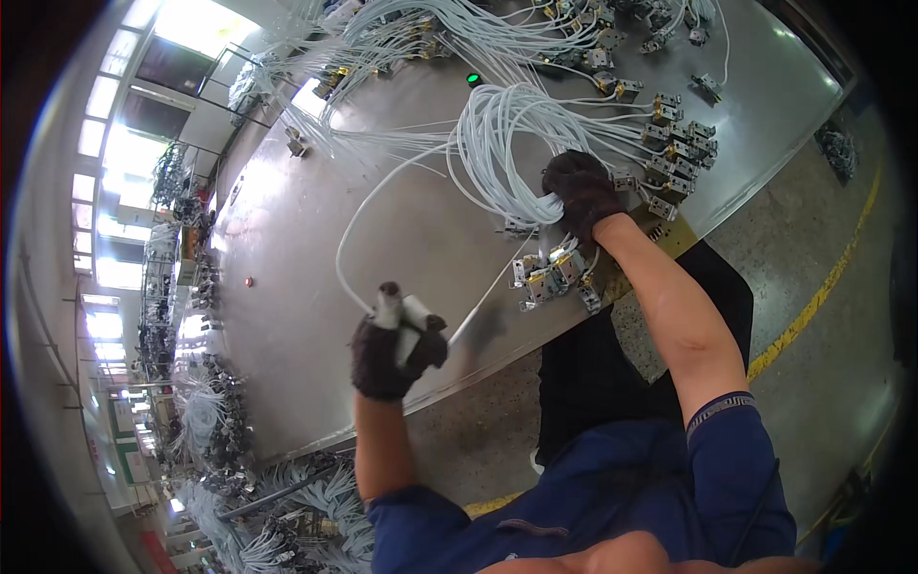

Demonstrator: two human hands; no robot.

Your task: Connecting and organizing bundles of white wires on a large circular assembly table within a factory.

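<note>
A coiled bundle of white cables [497, 143] lies on the metal table, several loops thick. My right hand [579, 191], in a dark knit glove, is closed around the lower right side of that coil. Off to the left, my left hand [397, 354], gloved the same way, is raised and closed on a single white cable [342, 244] that arcs over from the coil. Another white length [475, 311] runs from this hand toward the coil's lower end. A pale piece shows between the left fingers; its kind is unclear. Metal connectors [550, 277] hang together below the coil.
More metal connectors [679, 153] on cable ends lie right of the coil. Further white cable bundles [430, 29] spread across the far side of the table [287, 364]. A small green light [473, 79] shows beside the coil. Cable heaps [306, 507] stand beyond the table's left end.
</note>
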